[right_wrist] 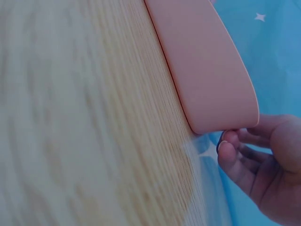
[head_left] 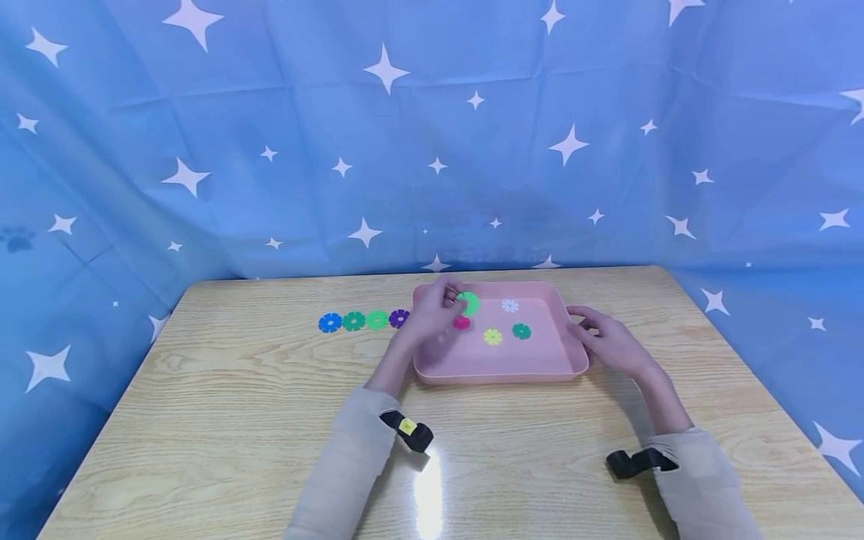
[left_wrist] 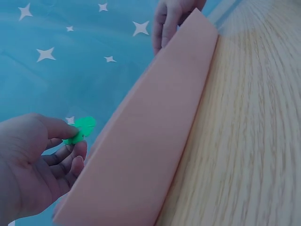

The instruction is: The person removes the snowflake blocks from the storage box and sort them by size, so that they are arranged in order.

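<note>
My left hand (head_left: pixel 434 311) is over the left part of a pink tray (head_left: pixel 466 365), pinching a bright green snowflake disc (head_left: pixel 469 303) between thumb and finger. In the left wrist view the same green disc (left_wrist: pixel 83 129) shows above the tray's rim. My right hand (head_left: pixel 613 341) grips the tray's right edge, its thumb over the rim and the other fingers outside. Inside the tray lie a magenta disc (head_left: pixel 461 322), a white disc (head_left: pixel 509 306), a yellow disc (head_left: pixel 493 337) and a dark green disc (head_left: pixel 521 331).
Left of the tray, a row on the wooden table (head_left: pixel 236 405) holds a blue disc (head_left: pixel 330 322), a dark green disc (head_left: pixel 354 321), a light green disc (head_left: pixel 377 320) and a purple disc (head_left: pixel 399 319). A blue star-patterned curtain (head_left: pixel 432 202) hangs behind the table.
</note>
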`<state>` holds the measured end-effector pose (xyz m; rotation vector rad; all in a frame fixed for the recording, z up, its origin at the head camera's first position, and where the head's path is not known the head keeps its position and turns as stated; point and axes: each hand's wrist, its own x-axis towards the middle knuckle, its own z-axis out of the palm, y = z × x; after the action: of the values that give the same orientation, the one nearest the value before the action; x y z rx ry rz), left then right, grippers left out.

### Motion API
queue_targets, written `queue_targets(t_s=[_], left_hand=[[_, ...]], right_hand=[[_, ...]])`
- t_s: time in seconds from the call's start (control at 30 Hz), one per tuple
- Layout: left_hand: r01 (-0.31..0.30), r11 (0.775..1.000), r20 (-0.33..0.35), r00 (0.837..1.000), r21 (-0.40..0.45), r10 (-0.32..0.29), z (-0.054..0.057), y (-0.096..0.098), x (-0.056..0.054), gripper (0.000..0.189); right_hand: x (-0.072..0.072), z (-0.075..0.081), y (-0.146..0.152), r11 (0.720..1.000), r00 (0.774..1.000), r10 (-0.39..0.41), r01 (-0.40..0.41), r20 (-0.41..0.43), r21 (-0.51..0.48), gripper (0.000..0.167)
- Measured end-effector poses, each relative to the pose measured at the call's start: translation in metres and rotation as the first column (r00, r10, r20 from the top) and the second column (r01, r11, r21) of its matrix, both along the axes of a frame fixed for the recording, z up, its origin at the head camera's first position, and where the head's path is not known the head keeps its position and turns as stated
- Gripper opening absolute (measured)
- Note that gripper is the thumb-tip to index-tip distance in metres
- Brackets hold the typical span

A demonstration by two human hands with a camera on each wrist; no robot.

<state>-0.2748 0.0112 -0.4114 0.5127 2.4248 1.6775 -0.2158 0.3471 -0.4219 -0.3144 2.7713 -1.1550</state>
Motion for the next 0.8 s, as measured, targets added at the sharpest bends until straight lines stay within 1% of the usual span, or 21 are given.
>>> queue_targets(t_s=[0.13, 0.23, 0.4, 0.63, 0.8], left_hand=[[-0.035, 0.999, -0.006, 0.999, 0.004, 0.035, 0.004, -0.008, 0.004, 0.026], [-0.058, 0.998, 0.002, 0.998, 0.013, 0.058, 0.006, -0.015, 0.007, 0.027], [-0.087, 0.995, 0.015, 0.996, 0.047, 0.086, 0.006, -0.028, 0.009, 0.028], [-0.114, 0.991, 0.005, 0.993, 0.076, 0.114, 0.006, -0.052, 0.012, 0.027], [-0.14, 0.987, -0.013, 0.99, 0.074, 0.141, 0.006, -0.074, 0.013, 0.025]], right_hand=[[0.003, 0.002, -0.001, 1.0, 1.0, 0.001, -0.001, -0.008, -0.002, 0.053], [0.004, 0.003, -0.001, 1.0, 1.0, -0.001, 0.001, -0.01, -0.006, 0.053], [0.005, 0.003, -0.002, 1.0, 1.0, 0.001, -0.001, -0.019, 0.004, 0.052], [0.003, 0.001, -0.002, 1.0, 1.0, 0.0, 0.001, -0.028, 0.013, 0.053], [0.004, 0.002, -0.002, 1.0, 0.999, 0.006, -0.005, -0.036, 0.014, 0.052]])
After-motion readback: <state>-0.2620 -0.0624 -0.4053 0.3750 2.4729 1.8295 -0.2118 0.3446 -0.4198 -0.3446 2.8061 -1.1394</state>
